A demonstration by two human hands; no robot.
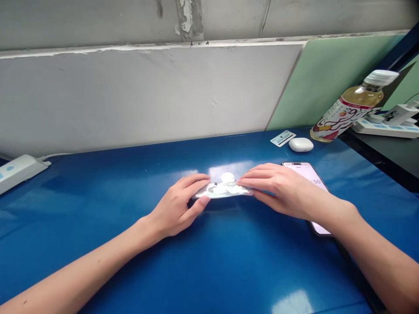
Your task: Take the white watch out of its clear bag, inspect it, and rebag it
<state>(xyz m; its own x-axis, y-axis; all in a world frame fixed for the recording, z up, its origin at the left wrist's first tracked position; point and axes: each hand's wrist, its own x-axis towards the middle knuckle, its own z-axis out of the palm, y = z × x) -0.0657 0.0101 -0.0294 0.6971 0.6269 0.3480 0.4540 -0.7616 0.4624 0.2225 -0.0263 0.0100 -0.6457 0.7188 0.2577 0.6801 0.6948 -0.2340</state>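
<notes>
A small clear plastic bag [222,192] with white pieces in it is between my two hands, low over the blue table. My left hand [180,200] grips its left end, thumb in front and fingers behind. At the other end, my right hand [275,187] has its fingers closed on the bag's right edge. A white round piece [228,177] stands up at the top of the bag, close to my right fingertips. Whether that piece is inside the bag or out of it, I cannot tell.
A phone [319,229] lies partly under my right forearm. Behind it are a white earbud case [301,145], a printed card [283,138] and a drink bottle [347,109]. Power strips [386,128] [21,172] sit at both sides. A wall [147,96] borders the blue table [203,261].
</notes>
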